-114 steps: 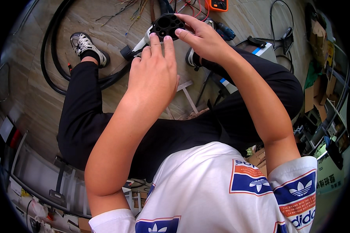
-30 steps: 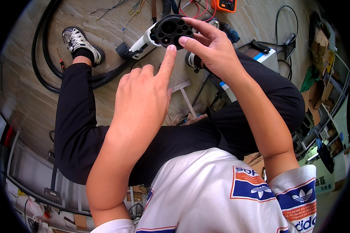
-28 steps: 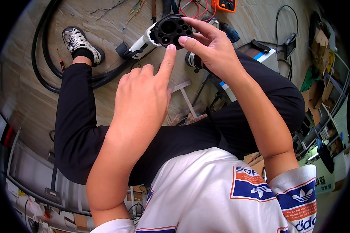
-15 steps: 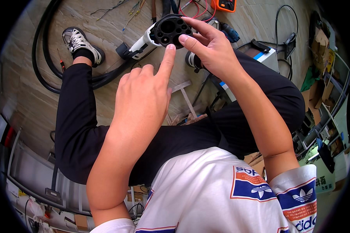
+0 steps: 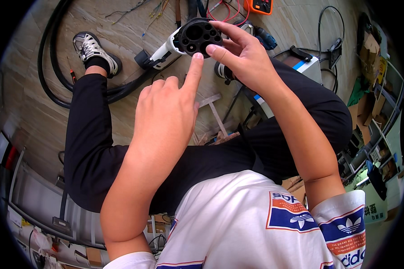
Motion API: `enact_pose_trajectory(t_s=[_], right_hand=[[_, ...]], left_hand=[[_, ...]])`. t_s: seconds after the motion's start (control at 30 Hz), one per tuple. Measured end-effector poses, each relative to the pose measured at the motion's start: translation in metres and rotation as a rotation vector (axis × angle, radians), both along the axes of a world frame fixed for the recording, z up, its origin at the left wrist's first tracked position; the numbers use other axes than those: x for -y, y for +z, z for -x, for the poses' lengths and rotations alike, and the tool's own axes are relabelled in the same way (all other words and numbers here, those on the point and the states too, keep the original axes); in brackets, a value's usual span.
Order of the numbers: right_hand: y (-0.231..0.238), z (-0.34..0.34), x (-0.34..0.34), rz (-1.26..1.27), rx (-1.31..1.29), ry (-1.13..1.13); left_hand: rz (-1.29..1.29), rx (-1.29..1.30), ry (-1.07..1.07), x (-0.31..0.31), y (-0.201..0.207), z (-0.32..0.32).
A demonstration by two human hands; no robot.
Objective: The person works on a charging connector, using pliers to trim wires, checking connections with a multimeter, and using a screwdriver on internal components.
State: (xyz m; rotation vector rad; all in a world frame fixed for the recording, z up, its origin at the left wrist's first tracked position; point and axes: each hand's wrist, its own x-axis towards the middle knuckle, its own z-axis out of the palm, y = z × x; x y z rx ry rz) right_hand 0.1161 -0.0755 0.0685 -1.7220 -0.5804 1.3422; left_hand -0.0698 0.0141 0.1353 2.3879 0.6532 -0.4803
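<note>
Head view, right hand: the right hand is reaching up at the top of the frame and is gripping the charging connector, with the thumb lying across its lower right rim and the other fingers curling behind its far side.
Head view, left hand: the left hand is holding nothing; its index finger is sticking out straight, the tip touching the lower rim of the connector's round face, while the other fingers are folding loosely into the palm.
Head view, connector: it is being held in the air above the person's legs, its round black face with several round sockets turning toward the camera, its white body running off to the left.
Head view, cable: a thick black cable is running from the connector's back end and looping over the floor on the left.
Head view, legs and shoe: black trousers are filling the middle, and a black and white sneaker is resting on the pale floor by the cable.
Head view, top edge: an orange meter with red leads is lying just past the connector.
Head view, right side: a white and blue box is sitting behind the right forearm.
</note>
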Motion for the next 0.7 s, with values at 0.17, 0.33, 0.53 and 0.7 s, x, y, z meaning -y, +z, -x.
enact_pose_trajectory(t_s=[0.17, 0.33, 0.53, 0.7], right_hand=[[-0.005, -0.004, 0.002, -0.023, 0.014, 0.044], [-0.014, -0.006, 0.003, -0.061, 0.000, 0.057], [-0.022, -0.003, 0.002, -0.093, 0.089, 0.089], [-0.025, -0.004, -0.001, -0.069, 0.152, 0.081]], left_hand=[[0.017, 0.038, -0.002, 0.001, -0.002, 0.005], [0.094, 0.032, -0.023, -0.016, -0.005, 0.017], [0.149, -0.150, -0.037, -0.031, -0.017, 0.054], [0.150, -0.378, -0.066, -0.034, -0.053, 0.058]])
